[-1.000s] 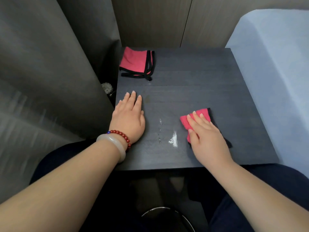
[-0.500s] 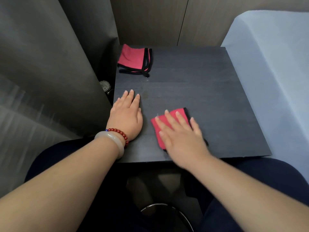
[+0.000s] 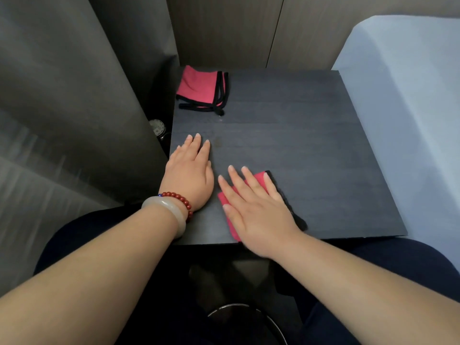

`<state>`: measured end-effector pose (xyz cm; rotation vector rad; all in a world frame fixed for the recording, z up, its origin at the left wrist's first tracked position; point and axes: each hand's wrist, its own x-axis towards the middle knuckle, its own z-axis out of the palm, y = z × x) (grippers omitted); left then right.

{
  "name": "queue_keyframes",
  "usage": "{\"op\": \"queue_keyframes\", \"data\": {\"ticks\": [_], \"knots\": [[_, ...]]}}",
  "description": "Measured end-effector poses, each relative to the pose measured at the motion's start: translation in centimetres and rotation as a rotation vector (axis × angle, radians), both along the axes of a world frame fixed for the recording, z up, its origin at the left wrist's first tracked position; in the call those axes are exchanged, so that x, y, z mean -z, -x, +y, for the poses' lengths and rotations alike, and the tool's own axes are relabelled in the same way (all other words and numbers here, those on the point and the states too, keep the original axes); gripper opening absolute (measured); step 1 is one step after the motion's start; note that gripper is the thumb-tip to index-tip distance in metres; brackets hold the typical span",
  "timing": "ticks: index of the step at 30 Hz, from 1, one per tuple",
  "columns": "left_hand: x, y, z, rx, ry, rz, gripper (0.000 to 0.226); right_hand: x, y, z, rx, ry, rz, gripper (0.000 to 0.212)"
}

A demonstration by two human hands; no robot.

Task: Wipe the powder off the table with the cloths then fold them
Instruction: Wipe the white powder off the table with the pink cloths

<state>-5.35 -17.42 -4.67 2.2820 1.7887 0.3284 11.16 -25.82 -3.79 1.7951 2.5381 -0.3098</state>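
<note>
Folded pink cloth [image 3: 260, 177] at near edge of dark desk [image 3: 323, 158], pressed flat under right hand [image 3: 258, 215], fingers [image 3: 239, 185] straight and spread, not curled round it. Left hand [image 3: 190, 170] just beside, palm down on desk, fingers straight, released. Bead bracelet [image 3: 179, 196] and pale bangle [image 3: 165, 207] on left wrist. At far left corner, second pink cloth [image 3: 199, 89], black-trimmed, folded, well apart.

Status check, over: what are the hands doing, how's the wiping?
Left hand flat on table, open. Right hand flat, pressing red cloth near front edge. Second cloth far left corner. No powder visible; nothing blocking.
</note>
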Motion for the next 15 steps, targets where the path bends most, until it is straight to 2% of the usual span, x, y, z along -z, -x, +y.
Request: {"op": "queue_keyframes", "data": {"ticks": [4,9,10,13,15], "knots": [[0.1,0.1,0.1,-0.003,-0.009,-0.002,0.053,0.4,0.6,3.4,0.161,-0.035,-0.027,0.057],[-0.1,0.0,-0.1,-0.001,-0.012,-0.014,0.052,0.0,-0.2,-1.0,-0.118,0.001,-0.007,0.056],[-0.1,0.0,-0.1,-0.002,-0.018,-0.017,0.052,0.0,-0.7,0.2,-0.107,-0.007,-0.012,0.057],[0.0,0.1,0.1,-0.002,-0.016,-0.015,0.052,0.3,-0.9,3.8,0.126,-0.054,-0.044,0.062],[0.0,0.2,0.0,0.000,-0.011,-0.016,0.052,0.6,-0.2,3.0,0.130,-0.027,-0.023,0.064]]}}
